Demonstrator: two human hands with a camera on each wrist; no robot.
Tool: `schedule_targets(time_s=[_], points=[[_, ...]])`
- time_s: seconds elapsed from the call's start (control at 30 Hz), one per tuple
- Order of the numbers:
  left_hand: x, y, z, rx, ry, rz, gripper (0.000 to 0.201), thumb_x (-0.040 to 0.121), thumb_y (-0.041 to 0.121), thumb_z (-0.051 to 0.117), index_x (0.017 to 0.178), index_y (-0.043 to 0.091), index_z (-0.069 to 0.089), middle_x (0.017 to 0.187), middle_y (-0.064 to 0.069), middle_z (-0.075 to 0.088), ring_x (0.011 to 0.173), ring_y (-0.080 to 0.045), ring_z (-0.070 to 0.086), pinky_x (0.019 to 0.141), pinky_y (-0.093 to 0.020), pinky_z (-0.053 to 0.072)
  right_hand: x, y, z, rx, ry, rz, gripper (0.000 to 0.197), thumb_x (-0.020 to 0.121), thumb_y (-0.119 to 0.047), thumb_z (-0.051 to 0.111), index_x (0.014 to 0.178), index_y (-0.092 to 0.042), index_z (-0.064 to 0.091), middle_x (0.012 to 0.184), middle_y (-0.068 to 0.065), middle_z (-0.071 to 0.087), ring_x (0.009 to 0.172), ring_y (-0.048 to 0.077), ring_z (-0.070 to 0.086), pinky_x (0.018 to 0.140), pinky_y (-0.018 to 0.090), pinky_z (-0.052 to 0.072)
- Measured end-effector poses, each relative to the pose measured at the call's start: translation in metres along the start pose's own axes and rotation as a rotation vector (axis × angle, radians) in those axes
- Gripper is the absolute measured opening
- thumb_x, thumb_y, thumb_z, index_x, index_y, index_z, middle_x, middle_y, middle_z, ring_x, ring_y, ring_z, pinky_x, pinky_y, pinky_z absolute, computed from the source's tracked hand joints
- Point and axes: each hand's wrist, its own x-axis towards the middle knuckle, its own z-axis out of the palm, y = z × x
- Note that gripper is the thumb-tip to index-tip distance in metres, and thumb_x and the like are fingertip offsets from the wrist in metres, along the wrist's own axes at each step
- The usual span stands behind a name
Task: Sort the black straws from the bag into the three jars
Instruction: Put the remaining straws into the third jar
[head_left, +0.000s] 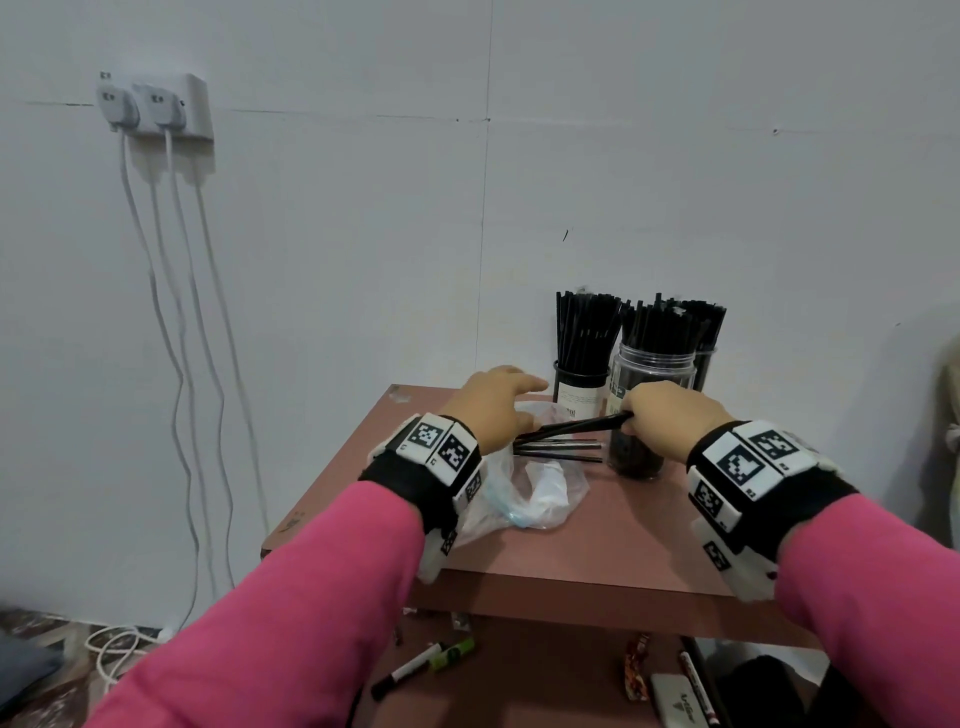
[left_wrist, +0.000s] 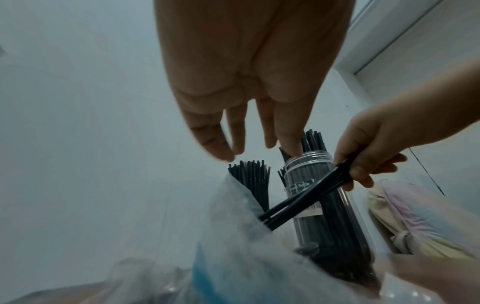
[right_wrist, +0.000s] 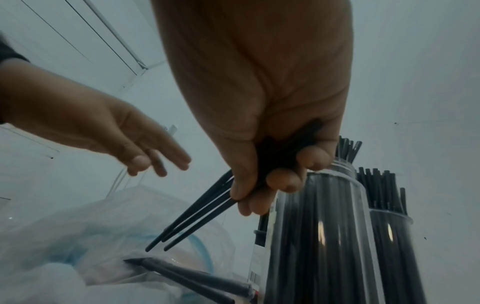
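My right hand (head_left: 657, 415) grips a small bunch of black straws (head_left: 576, 427), lifted just above the clear plastic bag (head_left: 540, 488); the same bunch of straws (right_wrist: 197, 214) shows under my curled fingers (right_wrist: 283, 181) in the right wrist view. A few more straws (head_left: 561, 451) lie across the bag's mouth. My left hand (head_left: 498, 400) hovers over the bag with fingers (left_wrist: 233, 133) straight, holding nothing. Three jars stand behind: a dark one (head_left: 581, 387) on the left, a clear one (head_left: 649, 395) in front, a third jar (head_left: 705, 366) mostly hidden. All are packed with upright straws.
The jars and bag sit on a small reddish-brown table (head_left: 597, 540) against a white wall. Markers (head_left: 426, 665) and other small items lie on a lower shelf. White cables (head_left: 182, 364) hang from a wall socket at the left.
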Motion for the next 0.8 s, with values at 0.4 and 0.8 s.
schedule_targets(time_s=[0.4,0.8], points=[[0.037,0.041,0.034,-0.062,0.013,0.12,0.021,0.095,0.014,0.054,0.111,0.003,0.061,0.107,-0.018,0.064,0.1,-0.032,0.059,0.076,-0.031,0.04,-0.017,-0.021,-0.05,-0.127,0.265,-0.196,0.032,0.085,-0.022,0.064,0.116,-0.029,0.064,0.111,0.0,0.065,0.1,0.025,0.062,0.068,0.031,0.045],[0.047,0.005,0.026,-0.397,0.017,-0.117,0.012,0.091,0.011,0.059,0.082,0.018,0.056,0.08,-0.004,0.067,0.059,-0.014,0.063,0.056,-0.023,0.053,0.037,0.055,-0.058,0.841,0.529,0.049,0.049,0.089,-0.04,0.062,0.134,-0.023,0.055,0.139,0.001,0.053,0.128,0.019,0.047,0.104,0.031,0.039]])
